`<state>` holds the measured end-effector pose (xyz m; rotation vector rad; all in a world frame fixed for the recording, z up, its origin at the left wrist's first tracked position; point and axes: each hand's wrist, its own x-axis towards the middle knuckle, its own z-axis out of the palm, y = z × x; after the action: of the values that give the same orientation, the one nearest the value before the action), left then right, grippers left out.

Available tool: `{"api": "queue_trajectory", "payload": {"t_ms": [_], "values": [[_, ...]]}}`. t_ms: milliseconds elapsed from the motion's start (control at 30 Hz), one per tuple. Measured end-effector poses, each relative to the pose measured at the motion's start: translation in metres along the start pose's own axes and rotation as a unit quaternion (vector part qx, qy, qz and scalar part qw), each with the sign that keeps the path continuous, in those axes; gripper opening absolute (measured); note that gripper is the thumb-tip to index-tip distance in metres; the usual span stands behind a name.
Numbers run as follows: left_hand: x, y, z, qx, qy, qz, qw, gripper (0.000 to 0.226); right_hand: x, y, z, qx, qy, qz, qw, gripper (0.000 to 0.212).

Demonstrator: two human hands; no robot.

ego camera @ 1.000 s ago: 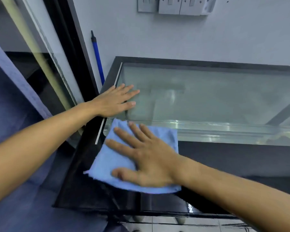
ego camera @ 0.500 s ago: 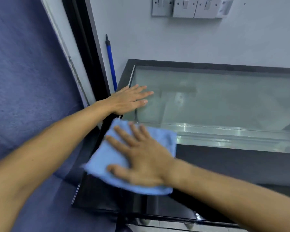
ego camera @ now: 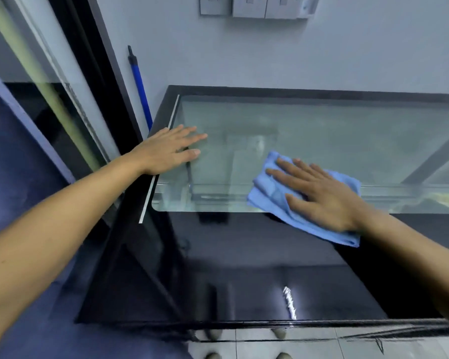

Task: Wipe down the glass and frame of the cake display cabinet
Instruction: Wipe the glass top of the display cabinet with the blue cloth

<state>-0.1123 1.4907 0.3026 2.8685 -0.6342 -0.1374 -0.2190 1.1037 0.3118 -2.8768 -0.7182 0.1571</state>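
While the right hand (ego camera: 322,195) presses the cloth (ego camera: 275,200), a blue pole (ego camera: 140,86) leans nearby.

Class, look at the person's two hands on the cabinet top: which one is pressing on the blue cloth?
The right hand: it lies flat on the blue cloth, while the left hand rests bare on the glass by the frame's left edge.

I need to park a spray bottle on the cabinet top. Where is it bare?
Bare: the black front strip, from the left hand to the near edge, and the glass behind the cloth toward the wall. Crowded: the left corner under the left hand, and mid-right where the right hand presses the cloth.
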Motion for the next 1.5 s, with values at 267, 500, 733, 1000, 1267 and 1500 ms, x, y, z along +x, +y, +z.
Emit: {"api": "queue_trajectory", "payload": {"t_ms": [267, 500, 733, 1000, 1267, 1500], "values": [[0.001, 0.023, 0.004, 0.028, 0.005, -0.075, 0.997, 0.059, 0.017, -0.026, 0.019, -0.006, 0.118, 0.294, 0.949, 0.091], [-0.019, 0.064, 0.014, 0.042, -0.024, -0.063, 0.997, 0.075, -0.06, -0.111, 0.035, 0.004, -0.001, -0.117, 0.993, 0.066], [-0.039, 0.123, 0.025, 0.018, -0.027, -0.019, 0.999, 0.097, -0.128, 0.089, -0.02, -0.028, -0.057, 0.011, 0.998, 0.065], [-0.054, 0.142, 0.034, 0.021, -0.006, -0.086, 0.996, 0.079, -0.037, 0.006, 0.008, -0.002, 0.048, 0.136, 0.99, 0.085], [-0.065, 0.146, 0.031, 0.004, 0.001, -0.095, 0.995, 0.081, -0.126, 0.064, -0.01, 0.003, -0.038, -0.076, 0.996, 0.063], [-0.065, 0.139, 0.026, -0.003, -0.018, -0.086, 0.996, 0.069, 0.036, 0.124, -0.029, 0.003, 0.032, 0.113, 0.993, 0.072]]}}
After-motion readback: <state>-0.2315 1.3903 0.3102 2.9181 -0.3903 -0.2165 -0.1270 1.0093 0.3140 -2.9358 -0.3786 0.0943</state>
